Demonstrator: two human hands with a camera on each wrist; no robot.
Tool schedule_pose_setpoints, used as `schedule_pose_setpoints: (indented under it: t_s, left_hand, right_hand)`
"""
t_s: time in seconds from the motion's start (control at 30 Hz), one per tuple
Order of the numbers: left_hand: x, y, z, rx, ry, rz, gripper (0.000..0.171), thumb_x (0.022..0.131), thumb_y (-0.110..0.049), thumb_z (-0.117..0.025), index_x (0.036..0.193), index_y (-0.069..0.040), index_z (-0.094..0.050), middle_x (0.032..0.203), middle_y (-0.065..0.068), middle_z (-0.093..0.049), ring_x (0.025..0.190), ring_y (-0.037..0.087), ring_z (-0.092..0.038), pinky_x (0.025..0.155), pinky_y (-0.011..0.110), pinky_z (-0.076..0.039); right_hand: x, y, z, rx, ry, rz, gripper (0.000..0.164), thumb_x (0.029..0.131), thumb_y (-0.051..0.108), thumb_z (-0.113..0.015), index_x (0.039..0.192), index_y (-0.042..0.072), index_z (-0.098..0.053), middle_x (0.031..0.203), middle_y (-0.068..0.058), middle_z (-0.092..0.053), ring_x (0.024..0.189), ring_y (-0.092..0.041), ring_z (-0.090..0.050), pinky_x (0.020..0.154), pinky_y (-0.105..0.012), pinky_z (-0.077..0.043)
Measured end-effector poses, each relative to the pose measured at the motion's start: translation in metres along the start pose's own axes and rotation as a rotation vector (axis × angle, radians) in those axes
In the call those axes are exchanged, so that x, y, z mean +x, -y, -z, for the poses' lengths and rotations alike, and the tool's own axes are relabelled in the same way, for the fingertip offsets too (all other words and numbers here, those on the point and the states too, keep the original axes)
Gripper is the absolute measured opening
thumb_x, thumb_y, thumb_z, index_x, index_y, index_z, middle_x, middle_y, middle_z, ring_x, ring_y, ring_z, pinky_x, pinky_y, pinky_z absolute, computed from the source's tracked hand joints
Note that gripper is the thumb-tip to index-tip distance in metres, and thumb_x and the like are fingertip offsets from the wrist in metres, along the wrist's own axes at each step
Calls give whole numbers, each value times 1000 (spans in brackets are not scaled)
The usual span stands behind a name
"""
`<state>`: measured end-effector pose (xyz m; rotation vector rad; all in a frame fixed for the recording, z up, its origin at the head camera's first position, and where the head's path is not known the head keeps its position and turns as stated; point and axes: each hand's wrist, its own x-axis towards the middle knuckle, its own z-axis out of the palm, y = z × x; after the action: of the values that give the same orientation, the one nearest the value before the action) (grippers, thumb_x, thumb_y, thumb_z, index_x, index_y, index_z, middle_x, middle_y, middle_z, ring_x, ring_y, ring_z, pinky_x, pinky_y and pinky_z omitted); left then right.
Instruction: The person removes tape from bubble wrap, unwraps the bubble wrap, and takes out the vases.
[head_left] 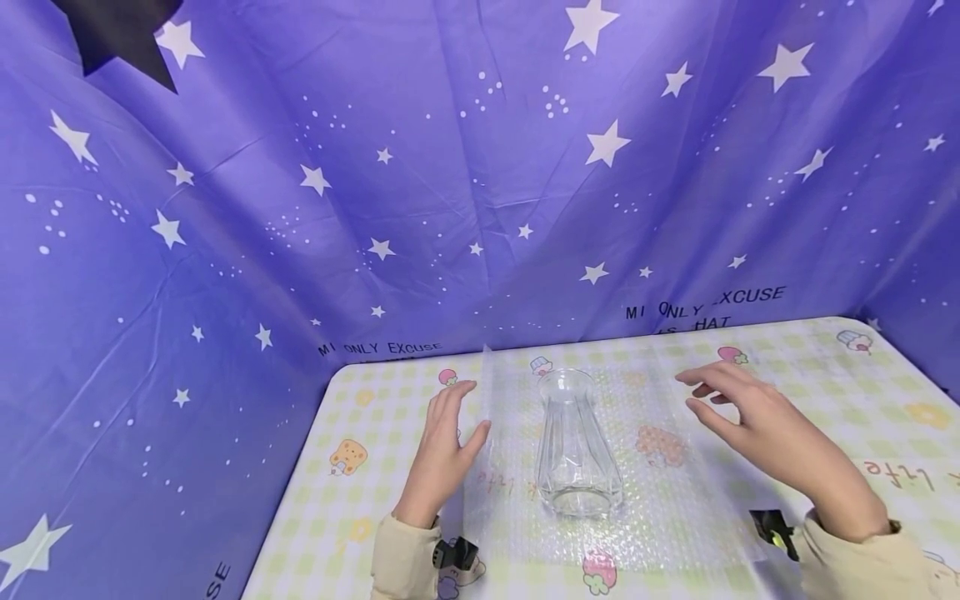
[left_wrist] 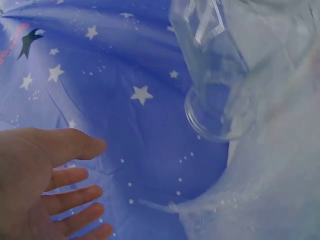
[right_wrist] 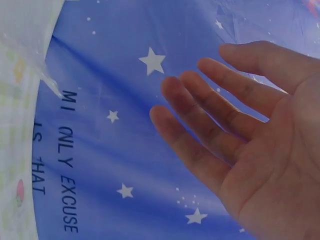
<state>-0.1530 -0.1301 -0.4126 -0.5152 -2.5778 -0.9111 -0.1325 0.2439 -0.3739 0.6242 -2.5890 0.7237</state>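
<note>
A clear glass vase (head_left: 579,454) with faceted sides and a flared rim is on a sheet of bubble wrap (head_left: 675,517) in the head view. To its left, my left hand (head_left: 444,446) hovers near the wrap's left edge, thumb apart from the fingers and nothing held. On the other side, my right hand (head_left: 765,425) is above the wrap's right part, fingers loosely bent, also holding nothing. The left wrist view shows the vase (left_wrist: 215,75) beyond the spread left fingers (left_wrist: 75,202). In the right wrist view the palm and loose fingers (right_wrist: 200,135) are bare.
The table (head_left: 300,533) wears a green-checked cloth with cartoon prints. Purple star-patterned curtains (head_left: 450,183) hang behind it and along its sides. A small black device (head_left: 455,553) sits at the left wrist, another (head_left: 774,532) at the right wrist.
</note>
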Motion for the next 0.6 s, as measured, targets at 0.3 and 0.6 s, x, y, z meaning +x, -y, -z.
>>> schedule_pose_setpoints:
  t_s: [0.3,0.6]
  left_hand:
    - [0,-14,-7,-75,20,-65,45,91,-27,-58,133,-18,-45,134,-7,-43,125,10,-37,102,35,-37]
    - [-3,-22,-27,-136,110,-85,42,93,-30,-55,132,-16,-45,129,-2,-47,117,16,-47,98,34,-41]
  right_hand:
    - [5,-1,-18,35,61,16,26,88,13,-62,114,13,-58,108,4,-57,88,-16,-60,69,-35,-53]
    - [10,4,-45,148,155,-51,35,92,30,-57,121,10,-55,117,-3,-54,98,-21,-57,80,-41,-51]
